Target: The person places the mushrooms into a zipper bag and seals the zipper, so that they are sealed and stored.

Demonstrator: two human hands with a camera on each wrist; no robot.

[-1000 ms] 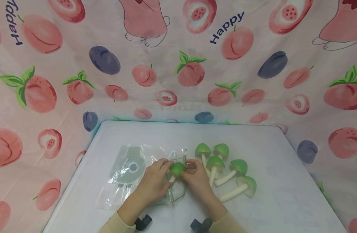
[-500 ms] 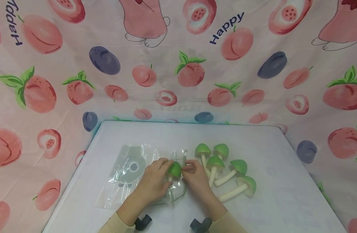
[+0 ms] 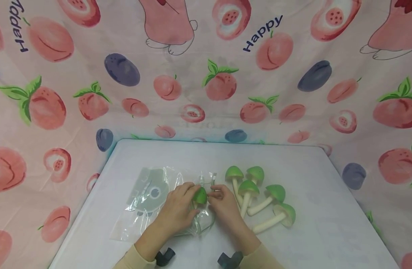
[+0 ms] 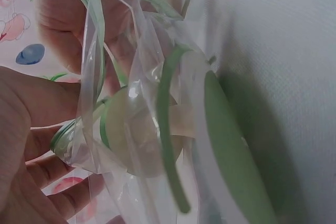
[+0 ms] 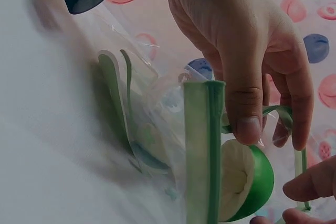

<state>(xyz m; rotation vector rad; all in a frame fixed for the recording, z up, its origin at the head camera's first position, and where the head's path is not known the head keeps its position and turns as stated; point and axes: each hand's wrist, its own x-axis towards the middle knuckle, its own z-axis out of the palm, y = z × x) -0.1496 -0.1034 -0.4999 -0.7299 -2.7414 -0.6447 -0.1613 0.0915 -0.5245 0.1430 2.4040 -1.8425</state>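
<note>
A clear zip bag point(image 3: 125, 228) with a pale green printed design lies on the table. Its green-edged mouth point(image 5: 202, 150) is spread between both hands. A toy mushroom point(image 3: 200, 195) with a green cap and pale stem sits at the mouth, its stem pointing into the bag in the left wrist view. My left hand point(image 3: 179, 205) holds the bag's mouth from the left, its fingers curled beside the cap. My right hand point(image 3: 224, 203) pinches the right side of the green edge, with the thumb tip close to the cap. Film partly veils the mushroom point(image 4: 139, 135).
Several more green-capped mushrooms point(image 3: 249, 188) lie in a loose group just right of my right hand. Dark wrist-camera parts point(image 3: 231, 259) show by both sleeves. Behind the white table point(image 3: 327, 186) hangs a pink fruit-print cloth point(image 3: 192, 74).
The mushroom has shifted left and lower into the bag's mouth. My right fingers have come off its cap to the bag's edge, while my left hand stays about where it was.
</note>
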